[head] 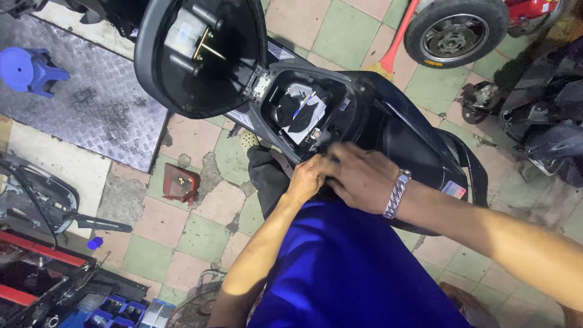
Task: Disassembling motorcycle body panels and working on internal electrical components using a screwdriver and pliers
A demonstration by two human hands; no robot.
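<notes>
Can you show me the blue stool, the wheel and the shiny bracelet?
blue stool (25,70): head view, on its seat top.
wheel (454,30): head view, on its hub.
bracelet (396,194): head view, on its metal links.

Person in blue clothing, seen from above

The person wears a garment of bright, deep blue (346,267) that looks smooth with soft folds and covers the body below both arms. Both forearms are bare, with no sleeves on them. On the right wrist sits a silver metal bracelet (396,194) made of flat links. The left wrist carries nothing.
</notes>
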